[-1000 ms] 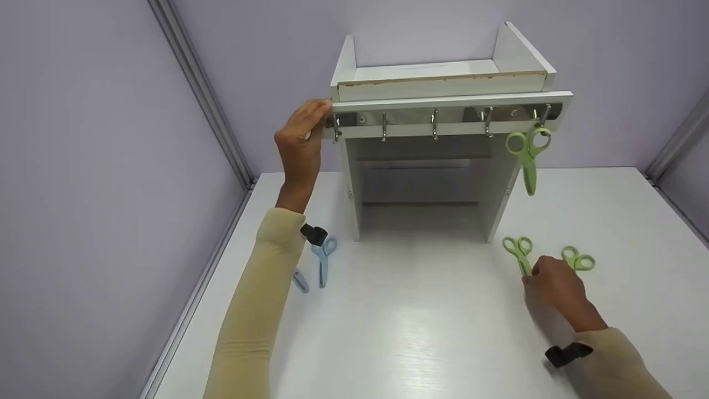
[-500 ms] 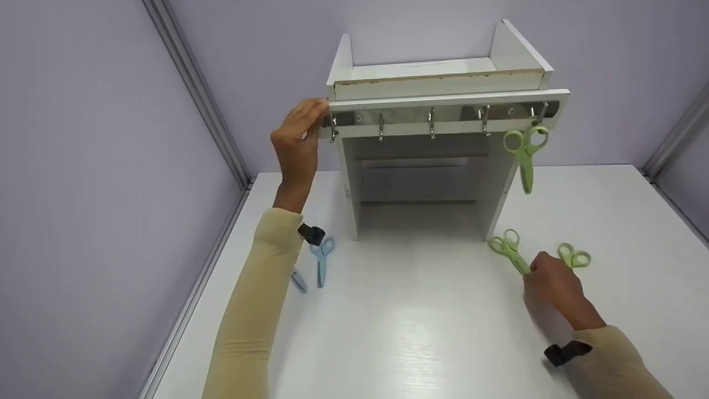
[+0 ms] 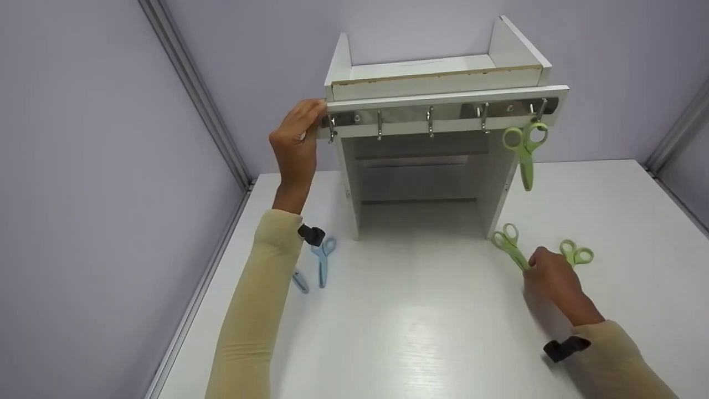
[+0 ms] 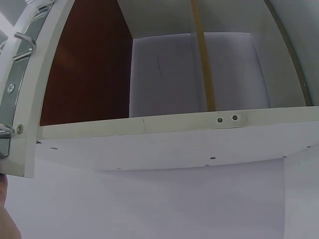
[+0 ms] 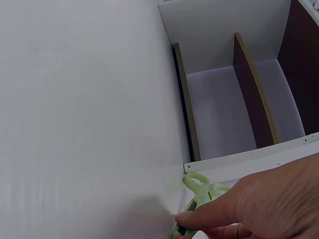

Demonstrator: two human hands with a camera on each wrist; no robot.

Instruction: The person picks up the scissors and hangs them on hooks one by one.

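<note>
Pinching the green scissors [image 3: 510, 249] on the table [image 3: 421, 332] with our right hand [image 3: 551, 277], handles pointing away toward the rack [image 3: 443, 111] (left hand [image 3: 296, 141] grips its end).

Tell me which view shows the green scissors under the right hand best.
The head view: the green scissors lie whole on the table, blade end under the right hand, handles toward the shelf unit. The right wrist view shows only their handles beside the fingers. The left wrist view shows none of them.
</note>
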